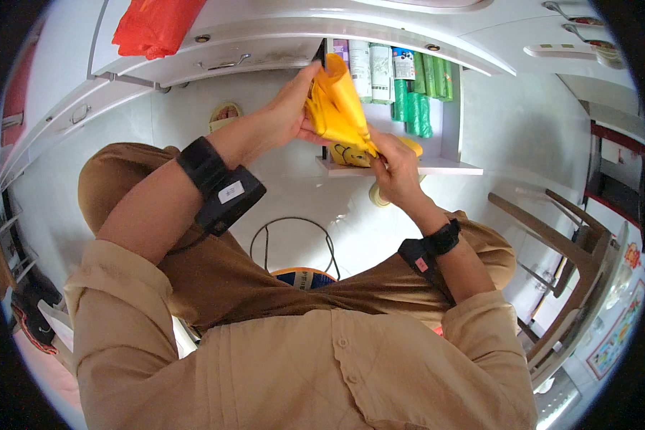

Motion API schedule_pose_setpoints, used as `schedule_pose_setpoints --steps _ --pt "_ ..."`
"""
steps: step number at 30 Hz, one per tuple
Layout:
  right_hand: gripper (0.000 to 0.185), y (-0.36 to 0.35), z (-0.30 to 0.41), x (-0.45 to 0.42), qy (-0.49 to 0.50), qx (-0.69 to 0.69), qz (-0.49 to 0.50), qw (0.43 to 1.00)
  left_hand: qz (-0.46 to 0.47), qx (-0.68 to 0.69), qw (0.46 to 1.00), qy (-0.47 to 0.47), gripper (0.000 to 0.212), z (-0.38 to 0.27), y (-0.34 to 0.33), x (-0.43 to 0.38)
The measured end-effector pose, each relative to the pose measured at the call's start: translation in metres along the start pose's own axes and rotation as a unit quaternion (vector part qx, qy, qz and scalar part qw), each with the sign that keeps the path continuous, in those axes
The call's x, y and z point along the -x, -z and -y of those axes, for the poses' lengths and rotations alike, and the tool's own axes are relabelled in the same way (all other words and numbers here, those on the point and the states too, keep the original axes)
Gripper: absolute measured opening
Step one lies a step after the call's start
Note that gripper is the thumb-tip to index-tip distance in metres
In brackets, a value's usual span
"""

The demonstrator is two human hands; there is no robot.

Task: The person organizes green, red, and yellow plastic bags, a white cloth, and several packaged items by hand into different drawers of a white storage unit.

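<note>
A folded yellow plastic bag or sheet (341,105) is held up between both my hands, over the left side of an open drawer (451,129). My left hand (295,110) grips its left side, fingers partly hidden behind the yellow folds. At its lower, narrowed end, the fingers of my right hand (398,164) pinch it. Below, near the drawer's front panel, lies another yellow piece with a printed cartoon figure (349,155); whether it joins the held one I cannot tell. Behind are white-labelled rolls (381,72) and green plastic bag rolls (432,75).
A red bag (158,27) hangs over the white cabinet at upper left, above a closed drawer with a metal handle (226,62). A stool with a thin metal frame (293,219) is between my legs. A wooden chair (559,242) stands at right.
</note>
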State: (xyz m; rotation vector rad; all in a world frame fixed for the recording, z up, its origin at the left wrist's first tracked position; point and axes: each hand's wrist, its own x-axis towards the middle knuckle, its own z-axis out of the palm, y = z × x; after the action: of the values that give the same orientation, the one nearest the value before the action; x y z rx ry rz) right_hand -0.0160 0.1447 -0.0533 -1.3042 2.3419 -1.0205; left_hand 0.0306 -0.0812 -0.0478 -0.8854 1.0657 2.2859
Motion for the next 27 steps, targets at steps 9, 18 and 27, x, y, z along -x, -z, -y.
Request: schedule_pose_setpoints --steps 9,18,27 --pt "0.06 0.01 0.042 0.021 0.086 0.263 0.143 0.95 0.168 -0.353 0.882 -0.263 0.049 0.002 0.01 0.054" --pt "0.052 0.005 0.004 0.022 -0.013 0.058 0.083 0.995 0.036 -0.012 0.998 0.057 0.05 0.012 -0.014 0.042" --pt "0.068 0.078 -0.065 0.019 -0.493 0.231 0.12 0.83 0.074 -0.062 0.995 0.024 0.058 0.011 0.003 0.025"
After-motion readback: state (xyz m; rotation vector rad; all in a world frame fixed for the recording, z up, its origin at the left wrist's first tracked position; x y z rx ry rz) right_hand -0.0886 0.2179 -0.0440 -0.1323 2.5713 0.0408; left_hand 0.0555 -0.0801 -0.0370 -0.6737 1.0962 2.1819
